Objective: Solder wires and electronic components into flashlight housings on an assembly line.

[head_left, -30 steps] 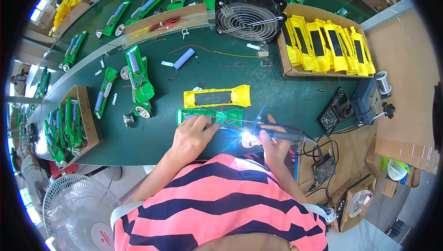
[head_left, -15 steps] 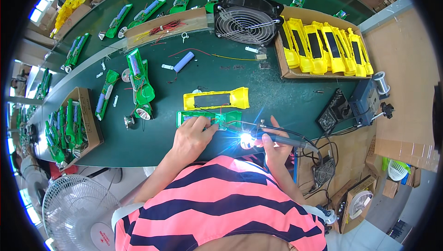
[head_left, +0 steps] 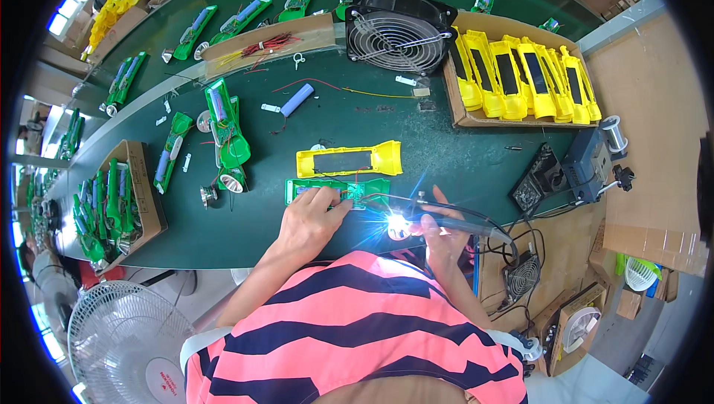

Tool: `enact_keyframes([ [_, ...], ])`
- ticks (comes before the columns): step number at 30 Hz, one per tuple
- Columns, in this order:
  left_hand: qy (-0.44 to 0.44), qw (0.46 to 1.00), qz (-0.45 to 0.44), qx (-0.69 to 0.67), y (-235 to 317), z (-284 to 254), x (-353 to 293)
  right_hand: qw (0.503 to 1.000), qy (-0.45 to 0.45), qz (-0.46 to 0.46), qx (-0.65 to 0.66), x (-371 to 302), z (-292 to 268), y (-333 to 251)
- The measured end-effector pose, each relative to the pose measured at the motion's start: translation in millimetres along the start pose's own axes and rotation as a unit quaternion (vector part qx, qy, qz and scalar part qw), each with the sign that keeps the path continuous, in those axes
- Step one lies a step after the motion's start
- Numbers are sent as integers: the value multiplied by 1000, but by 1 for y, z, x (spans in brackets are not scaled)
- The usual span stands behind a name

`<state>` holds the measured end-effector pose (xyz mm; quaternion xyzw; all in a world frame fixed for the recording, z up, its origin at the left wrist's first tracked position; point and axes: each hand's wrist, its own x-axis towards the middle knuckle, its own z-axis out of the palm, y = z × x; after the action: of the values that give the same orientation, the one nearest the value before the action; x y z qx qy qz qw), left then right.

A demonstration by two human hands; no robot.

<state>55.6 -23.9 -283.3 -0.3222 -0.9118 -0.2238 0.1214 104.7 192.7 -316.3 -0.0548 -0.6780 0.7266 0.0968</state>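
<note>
The left hand (head_left: 311, 221) is resting on a long green plastic case (head_left: 377, 186) lying beside a yellow shell (head_left: 349, 159) — whether pinching, I cannot tell; the right hand (head_left: 444, 240) is clasping a rod-shaped soldering iron (head_left: 474, 228).

Yellow casing (head_left: 349, 159) blks fwd; room R, twd carton (head_left: 483, 120)

Remotely, I see the left hand (head_left: 309, 224) touching a green casing (head_left: 378, 187); at the casing's four o'clock the right hand (head_left: 444, 242) grips a soldering iron (head_left: 474, 228); a yellow shell (head_left: 348, 159) lies at twelve.
</note>
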Motion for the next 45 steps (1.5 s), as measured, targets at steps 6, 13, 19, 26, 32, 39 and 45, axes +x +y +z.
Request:
enact_keyframes([
  [6, -3, 1000, 1, -2, 0, 0, 0, 997, 46, -54, 3, 5, -1, -3],
  [13, -33, 999, 2, 1, 1, 0, 1, 998, 45, -27, 34, 3, -2, -8],
  [19, 14, 999, -32, -31, 0, -6, 7, 996, 69, -29, 38, 4, -9, -15],
  [26, -52, 976, -190, 96, -60, 1, 41, 991, 100, -82, 41, 6, -22, -21],
  [32, 114, 976, -184, 17, -38, -12, 3, 982, 102, -158, 6, 8, -42, -36],
  [39, 14, 994, -49, -92, -22, -9, -17, 979, 156, -132, 8, 32, -54, -48],
  [45, -11, 991, -49, -122, -60, -93, 50, 955, 165, -215, -121, 70, -82, -70],
])
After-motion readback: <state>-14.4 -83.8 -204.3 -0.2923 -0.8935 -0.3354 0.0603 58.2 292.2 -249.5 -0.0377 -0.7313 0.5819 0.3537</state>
